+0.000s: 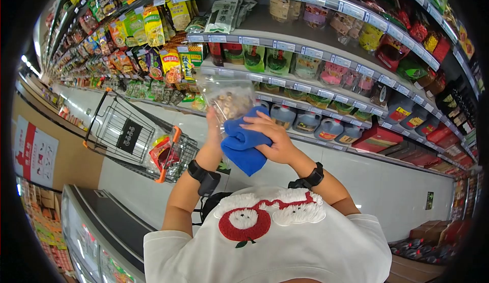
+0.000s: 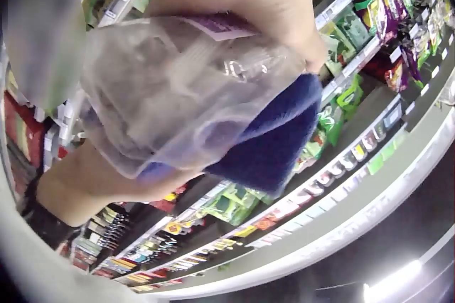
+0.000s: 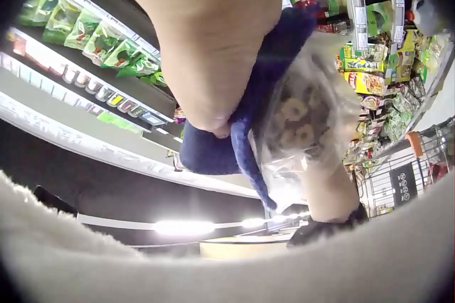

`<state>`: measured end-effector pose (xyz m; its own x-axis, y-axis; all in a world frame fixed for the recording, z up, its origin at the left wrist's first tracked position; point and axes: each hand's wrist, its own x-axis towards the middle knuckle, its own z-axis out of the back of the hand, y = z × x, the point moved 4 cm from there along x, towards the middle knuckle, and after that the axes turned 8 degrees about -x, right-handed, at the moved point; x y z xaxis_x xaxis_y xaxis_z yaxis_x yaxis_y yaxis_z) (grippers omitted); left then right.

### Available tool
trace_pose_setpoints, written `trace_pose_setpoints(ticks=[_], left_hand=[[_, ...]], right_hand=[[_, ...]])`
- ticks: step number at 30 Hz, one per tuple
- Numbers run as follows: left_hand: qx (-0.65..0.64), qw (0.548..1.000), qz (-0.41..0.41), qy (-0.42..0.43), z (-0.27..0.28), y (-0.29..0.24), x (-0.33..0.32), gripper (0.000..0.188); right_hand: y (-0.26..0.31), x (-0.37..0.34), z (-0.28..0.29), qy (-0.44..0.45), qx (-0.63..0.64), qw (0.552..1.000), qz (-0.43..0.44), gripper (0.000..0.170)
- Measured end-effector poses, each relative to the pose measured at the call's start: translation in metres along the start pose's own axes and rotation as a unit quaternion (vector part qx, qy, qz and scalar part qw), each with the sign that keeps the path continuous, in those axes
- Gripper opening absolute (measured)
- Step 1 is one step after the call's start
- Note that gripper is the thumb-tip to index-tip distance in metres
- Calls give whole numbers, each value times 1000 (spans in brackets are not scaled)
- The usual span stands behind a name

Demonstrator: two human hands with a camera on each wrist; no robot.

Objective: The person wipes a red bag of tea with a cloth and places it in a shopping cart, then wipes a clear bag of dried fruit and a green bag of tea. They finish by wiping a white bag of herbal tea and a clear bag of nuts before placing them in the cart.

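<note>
While gripping a clear plastic bag of tan ring-shaped pieces with the left hand, presumably for steadiness, holding a folded blue cloth against it with bent fingers of the right hand. Held out ahead of the white T-shirt on inward-angled forearms; cannot tell left finger curl.

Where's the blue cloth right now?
The blue cloth is near the middle of the head view, under the right hand, against the clear bag.

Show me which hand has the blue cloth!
The right hand: it holds the folded blue cloth against the clear bag, while the left hand supports the bag on its opposite side.
</note>
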<state>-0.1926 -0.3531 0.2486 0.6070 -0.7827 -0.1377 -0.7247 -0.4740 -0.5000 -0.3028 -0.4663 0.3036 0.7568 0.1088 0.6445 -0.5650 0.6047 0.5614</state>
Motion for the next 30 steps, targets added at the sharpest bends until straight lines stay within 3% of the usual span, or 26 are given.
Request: trace_pose_setpoints(ticks=[4,8,9,11,13,17,21,25,27,28,30], left_hand=[[12,998,-53,10,-1,-12,-3,82],[81,988,-28,130,-13,7,-19,88],[115,981,-18,156,-27,9,-24,91],[152,966,0,208,-51,16,-28,103],[133,975,4,177,-51,24,-25,99],[105,977,43,181,4,29,-1,87],[46,999,26,-2,-6,14,-3,83],[4,1000,0,5,-29,-7,-13,83],[13,997,-63,36,-30,-18,-10,84],[16,994,-97,51,-33,-24,-10,84],[17,995,-88,48,-38,-28,-17,88]], right_hand=[[0,-5,2,-9,-4,1000,-12,41],[-8,-5,5,-105,-59,992,-38,48],[-13,-5,9,-151,-87,982,-79,52],[-32,-7,11,-204,34,961,-184,53],[-48,-7,11,-229,94,940,-233,52],[-40,-5,6,-191,23,968,-163,50],[-7,7,5,-49,-1,998,-38,50],[13,5,2,33,22,999,-20,49],[23,0,5,59,33,998,3,48],[26,-3,5,47,33,998,4,45],[26,-8,2,26,35,999,7,40]])
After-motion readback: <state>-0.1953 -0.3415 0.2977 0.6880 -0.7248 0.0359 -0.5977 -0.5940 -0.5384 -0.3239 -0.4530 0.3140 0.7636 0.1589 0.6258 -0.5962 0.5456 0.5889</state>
